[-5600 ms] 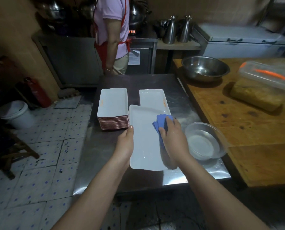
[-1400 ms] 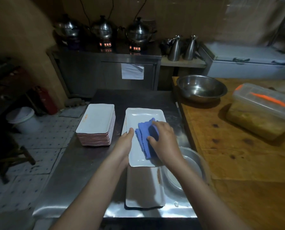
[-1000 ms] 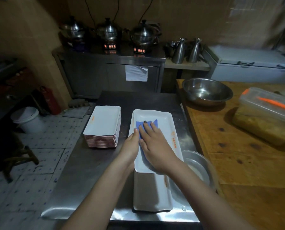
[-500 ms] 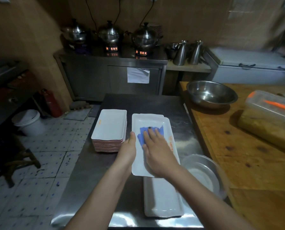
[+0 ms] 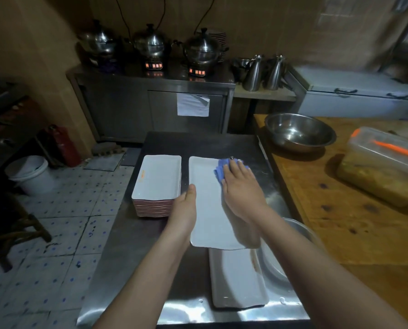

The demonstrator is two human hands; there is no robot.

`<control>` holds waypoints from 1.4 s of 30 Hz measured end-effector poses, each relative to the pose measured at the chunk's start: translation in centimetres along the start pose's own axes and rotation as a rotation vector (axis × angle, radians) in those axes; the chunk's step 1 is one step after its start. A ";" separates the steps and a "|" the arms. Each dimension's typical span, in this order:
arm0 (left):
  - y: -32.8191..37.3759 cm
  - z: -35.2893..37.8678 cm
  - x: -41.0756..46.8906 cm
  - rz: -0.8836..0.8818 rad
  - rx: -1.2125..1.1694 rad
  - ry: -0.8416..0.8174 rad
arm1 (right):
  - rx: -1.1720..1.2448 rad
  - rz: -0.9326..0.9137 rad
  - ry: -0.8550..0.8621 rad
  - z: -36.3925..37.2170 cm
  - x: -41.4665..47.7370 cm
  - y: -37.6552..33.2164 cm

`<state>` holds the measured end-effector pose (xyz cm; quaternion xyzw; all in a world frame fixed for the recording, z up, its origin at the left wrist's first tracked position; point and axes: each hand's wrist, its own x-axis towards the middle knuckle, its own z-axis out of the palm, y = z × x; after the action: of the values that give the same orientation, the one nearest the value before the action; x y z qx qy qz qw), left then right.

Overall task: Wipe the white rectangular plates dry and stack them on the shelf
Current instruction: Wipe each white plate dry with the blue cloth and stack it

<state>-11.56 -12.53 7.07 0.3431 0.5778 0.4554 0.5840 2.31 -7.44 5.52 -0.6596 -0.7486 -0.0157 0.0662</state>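
A dim kitchen with a tiled floor (image 5: 62,233) holds a steel table (image 5: 131,233) in the middle, and a wooden counter (image 5: 364,233) stands against its right side. On the table's far left sits a stack of plates (image 5: 159,179), white and rectangular, with reddish edges showing down its side. Just beside it on the right is a single white plate (image 5: 206,205), lying lengthwise away from the person. The left hand (image 5: 185,210) grips this plate at its left rim, with the thumb lying on top; the fingers underneath are hidden. The right hand (image 5: 242,191) lies flat with straight fingers, pressing a blue cloth (image 5: 219,170) onto the plate's far right corner. The plate's near end covers the far end of a second plate (image 5: 236,281), which lies on the table near its front edge. A clear bowl (image 5: 300,236) sits to the right of both, partly hidden by the right forearm. On the counter stand a steel bowl (image 5: 299,131) and a plastic box (image 5: 383,167) with an orange strip on its lid. At the back, three lidded pots (image 5: 150,43) sit on a steel cabinet (image 5: 150,108), with two metal jugs (image 5: 264,72) to their right and a white chest freezer (image 5: 359,91) beyond. A white bucket (image 5: 29,174) and a red fire extinguisher (image 5: 60,143) stand on the floor at the left.
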 end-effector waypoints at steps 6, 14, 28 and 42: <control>1.2 -1.7 0.6 0.004 0.009 0.089 | 0.081 -0.027 0.028 1.6 -5.4 -2.2; 0.2 -1.9 0.0 0.053 0.069 0.027 | 0.116 0.038 0.029 1.5 -2.4 -1.7; 0.5 -3.0 -0.9 0.098 0.158 0.036 | 0.291 -0.184 0.031 0.3 -3.8 -7.0; 0.7 -4.4 -0.9 0.049 0.055 0.043 | 0.128 0.096 0.081 0.1 -3.4 -6.4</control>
<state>-15.87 -13.68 7.59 0.3631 0.5941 0.4607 0.5503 -3.65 -11.59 5.41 -0.6880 -0.7122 0.0089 0.1390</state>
